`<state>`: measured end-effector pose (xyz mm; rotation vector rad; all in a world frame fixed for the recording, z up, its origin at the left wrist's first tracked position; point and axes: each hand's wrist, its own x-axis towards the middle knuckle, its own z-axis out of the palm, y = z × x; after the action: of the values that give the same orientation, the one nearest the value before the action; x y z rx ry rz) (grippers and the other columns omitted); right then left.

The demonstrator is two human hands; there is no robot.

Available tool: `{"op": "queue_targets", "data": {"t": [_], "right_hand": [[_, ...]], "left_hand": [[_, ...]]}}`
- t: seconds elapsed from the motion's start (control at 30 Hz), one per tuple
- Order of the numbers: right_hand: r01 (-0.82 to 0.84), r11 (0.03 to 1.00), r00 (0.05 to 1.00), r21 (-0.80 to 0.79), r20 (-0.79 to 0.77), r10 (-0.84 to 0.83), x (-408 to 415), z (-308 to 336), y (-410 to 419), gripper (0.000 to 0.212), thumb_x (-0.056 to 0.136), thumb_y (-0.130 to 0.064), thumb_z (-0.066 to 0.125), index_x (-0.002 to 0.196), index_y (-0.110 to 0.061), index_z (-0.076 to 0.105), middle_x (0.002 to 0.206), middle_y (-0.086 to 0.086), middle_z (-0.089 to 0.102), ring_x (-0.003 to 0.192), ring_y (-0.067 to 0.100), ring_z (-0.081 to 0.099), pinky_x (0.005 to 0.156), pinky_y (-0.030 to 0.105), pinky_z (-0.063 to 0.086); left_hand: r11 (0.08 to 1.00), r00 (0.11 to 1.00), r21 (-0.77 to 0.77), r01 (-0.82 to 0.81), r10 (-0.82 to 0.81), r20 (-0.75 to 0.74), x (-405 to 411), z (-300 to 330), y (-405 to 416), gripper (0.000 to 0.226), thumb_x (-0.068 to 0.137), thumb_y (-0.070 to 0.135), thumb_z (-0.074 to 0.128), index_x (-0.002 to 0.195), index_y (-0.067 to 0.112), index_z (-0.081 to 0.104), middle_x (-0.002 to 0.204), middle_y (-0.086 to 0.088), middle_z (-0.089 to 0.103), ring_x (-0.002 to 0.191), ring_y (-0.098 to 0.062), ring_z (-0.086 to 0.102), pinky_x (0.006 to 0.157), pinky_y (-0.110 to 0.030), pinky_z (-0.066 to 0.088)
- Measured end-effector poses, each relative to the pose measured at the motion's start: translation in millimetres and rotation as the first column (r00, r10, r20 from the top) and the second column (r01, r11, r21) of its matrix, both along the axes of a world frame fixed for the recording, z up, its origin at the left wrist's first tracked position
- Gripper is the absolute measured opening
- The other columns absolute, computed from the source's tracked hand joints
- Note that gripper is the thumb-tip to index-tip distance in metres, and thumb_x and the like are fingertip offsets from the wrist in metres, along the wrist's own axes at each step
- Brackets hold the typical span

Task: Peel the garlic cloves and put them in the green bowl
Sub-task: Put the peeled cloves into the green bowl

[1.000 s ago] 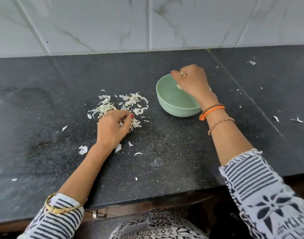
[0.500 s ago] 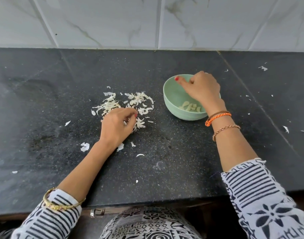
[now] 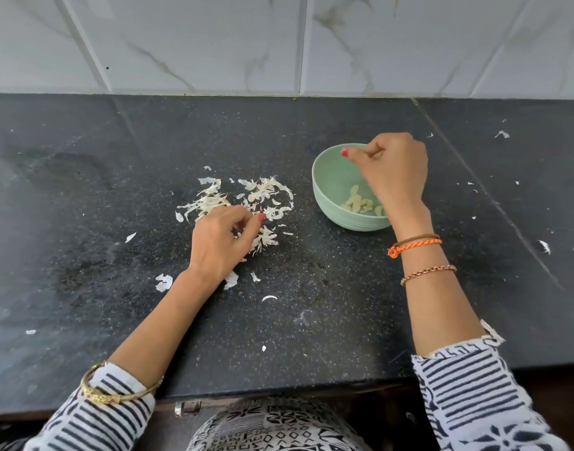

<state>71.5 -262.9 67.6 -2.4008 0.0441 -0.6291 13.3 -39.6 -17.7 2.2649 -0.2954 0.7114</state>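
**Dropping a clove and hunting for the next one**

The landmark is the round, pale green bowl (image 3: 331,190) on the black speckled stone counter (image 3: 311,304). Several pale, peeled garlic cloves (image 3: 360,203) lie in its bottom. The right hand (image 3: 393,170) hovers over the bowl's far right part, fingers curled in with the thumb pointing left across the opening; whether anything is pinched there I cannot tell, since the fingers hide it. If a clove is held, the good move is probably to loosen the fingers right over the bowl's centre, low enough that the clove does not bounce out.

Left of the bowl, well apart from it, lies a loose heap of white papery garlic skins (image 3: 266,193). The left hand (image 3: 220,242) rests on the near side of that heap, fingers bent with thumb and forefinger close together among the skins; whether it grips a clove is hidden. Any unpeeled clove looks buried under the peel, so sorting by touch seems needed.

Stray skin flakes (image 3: 163,282) lie scattered to both sides of the bowl. Behind the bowl rises a white marbled tile wall (image 3: 214,43). Nothing blocks the path between heap and bowl.
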Motion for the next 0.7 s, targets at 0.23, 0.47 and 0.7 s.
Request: {"op": "queue_targets", "data": {"t": [0.23, 0.47, 0.7], "right_hand": [[-0.143, 0.988, 0.953, -0.062, 0.262, 0.154, -22, -15, 38, 0.04, 0.067, 0.012, 0.038, 0.082, -0.001, 0.073, 0.1, 0.014, 0.068, 0.101, 0.034, 0.057, 0.081, 0.015, 0.029], [-0.33, 0.928, 0.849, -0.171, 0.376, 0.371, -48, -37, 66, 0.01, 0.082, -0.006, 0.061, 0.086, -0.002, 0.069, 0.066, 0.007, 0.067, 0.057, 0.022, 0.061, 0.047, 0.033, 0.05], [-0.418, 0.908, 0.908, -0.007, -0.008, 0.418, -58, -63, 93, 0.039, 0.083, -0.002, 0.06, 0.121, -0.001, 0.054, 0.145, 0.016, 0.031, 0.129, 0.025, 0.039, 0.104, 0.027, 0.033]], "left_hand": [[0.999, 0.998, -0.02, -0.041, 0.04, -0.042, -3, 6, -1, 0.023, 0.086, 0.009, 0.051, 0.101, 0.002, 0.067, 0.067, -0.006, 0.068, 0.042, -0.002, 0.043, 0.05, -0.013, 0.033], [0.996, 0.996, -0.024, -0.09, 0.09, -0.025, 0, 9, -2, 0.023, 0.083, 0.013, 0.054, 0.1, 0.006, 0.068, 0.076, -0.007, 0.068, 0.057, -0.017, 0.051, 0.06, -0.025, 0.04], [0.96, 0.963, -0.067, -0.271, 0.27, -0.02, 2, 14, 13, 0.028, 0.083, 0.015, 0.052, 0.105, 0.01, 0.067, 0.103, -0.005, 0.069, 0.098, -0.026, 0.054, 0.086, -0.024, 0.036]]}}
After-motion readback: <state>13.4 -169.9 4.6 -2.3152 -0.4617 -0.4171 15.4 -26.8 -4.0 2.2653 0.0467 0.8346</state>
